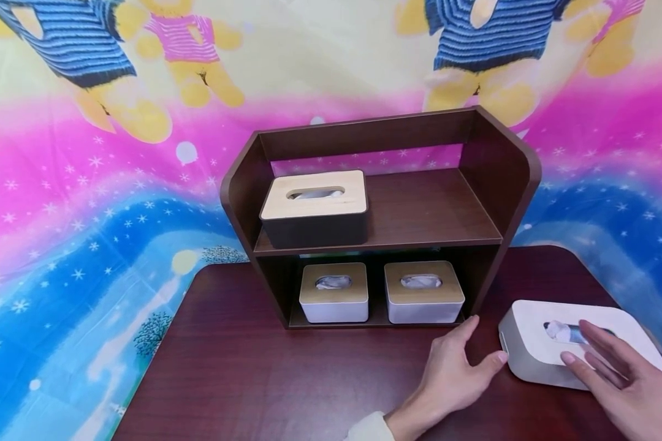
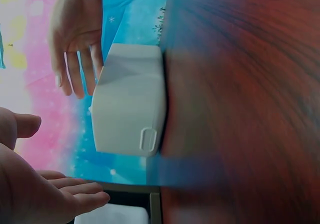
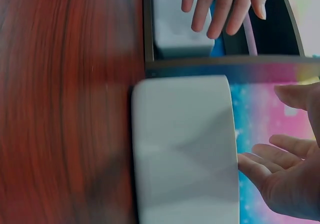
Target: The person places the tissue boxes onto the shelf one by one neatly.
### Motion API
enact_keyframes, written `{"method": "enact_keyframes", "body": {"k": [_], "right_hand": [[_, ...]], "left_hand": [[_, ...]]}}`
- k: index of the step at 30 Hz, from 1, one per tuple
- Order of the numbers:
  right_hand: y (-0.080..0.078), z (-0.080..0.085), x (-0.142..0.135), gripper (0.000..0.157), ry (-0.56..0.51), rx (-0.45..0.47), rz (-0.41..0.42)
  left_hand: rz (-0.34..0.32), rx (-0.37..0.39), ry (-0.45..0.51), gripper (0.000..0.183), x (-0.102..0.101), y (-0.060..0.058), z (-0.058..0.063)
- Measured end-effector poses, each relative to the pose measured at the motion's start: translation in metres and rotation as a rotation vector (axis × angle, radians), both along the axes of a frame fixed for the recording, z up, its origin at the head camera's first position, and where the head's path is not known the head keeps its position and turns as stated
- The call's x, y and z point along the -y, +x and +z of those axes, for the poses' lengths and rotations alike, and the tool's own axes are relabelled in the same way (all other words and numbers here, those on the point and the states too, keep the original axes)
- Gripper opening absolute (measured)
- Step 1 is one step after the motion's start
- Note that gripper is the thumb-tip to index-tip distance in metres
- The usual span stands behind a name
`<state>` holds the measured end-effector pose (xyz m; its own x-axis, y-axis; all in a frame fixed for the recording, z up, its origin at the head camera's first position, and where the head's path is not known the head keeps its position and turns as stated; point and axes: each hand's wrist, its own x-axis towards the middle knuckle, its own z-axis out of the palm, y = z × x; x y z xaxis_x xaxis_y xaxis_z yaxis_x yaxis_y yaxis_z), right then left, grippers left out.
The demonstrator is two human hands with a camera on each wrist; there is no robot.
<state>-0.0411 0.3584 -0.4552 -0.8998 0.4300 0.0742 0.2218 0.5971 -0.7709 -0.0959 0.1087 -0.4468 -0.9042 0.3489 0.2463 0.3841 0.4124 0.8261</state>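
Note:
A white tissue box (image 1: 529,349) with an oval slot on top lies at the table's right side, tissue showing in the slot. Over its near right part is my right hand (image 1: 631,386), fingers extended and overlapping the lid in the head view. My left hand (image 1: 452,373) is just left of the box, thumb toward its left end and fingers pointing at the shelf. In the left wrist view the box (image 2: 130,99) stands beyond my left hand (image 2: 55,189), with a gap between them. The right wrist view has my right hand (image 3: 290,174) with fingertips at the box's top edge.
A dark brown two-tier shelf (image 1: 430,202) stands at the back of the table (image 1: 243,380). Its upper tier bears a black tissue box (image 1: 317,229) with a light wooden lid. Two smaller white boxes with wooden lids, left (image 1: 333,311) and right (image 1: 425,312), sit below. A printed curtain hangs behind.

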Motion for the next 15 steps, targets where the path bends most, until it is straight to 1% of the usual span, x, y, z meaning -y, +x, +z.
{"method": "enact_keyframes", "body": {"k": [2,4,8,11,12,15], "right_hand": [[0.000,-0.002,-0.005,0.081,-0.030,-0.002,-0.050],[0.001,-0.006,-0.010,0.078,-0.074,-0.050,-0.086],[0.004,-0.010,-0.018,0.073,-0.115,-0.113,-0.183],[0.005,-0.009,-0.023,0.072,-0.133,-0.130,-0.255],[0.006,-0.010,-0.025,0.071,-0.146,-0.160,-0.260],[0.008,-0.013,-0.034,0.071,-0.174,-0.209,-0.253]], "left_hand": [[-0.005,-0.012,-0.008,0.064,-0.005,0.001,-0.002],[-0.013,-0.023,-0.019,0.065,-0.011,0.002,-0.003],[-0.033,-0.029,-0.045,0.067,-0.021,0.003,-0.004],[-0.052,-0.034,-0.061,0.068,-0.027,0.004,-0.005],[-0.058,-0.042,-0.062,0.069,-0.029,0.004,-0.005],[-0.069,-0.058,-0.071,0.071,-0.033,0.003,-0.006]]}}
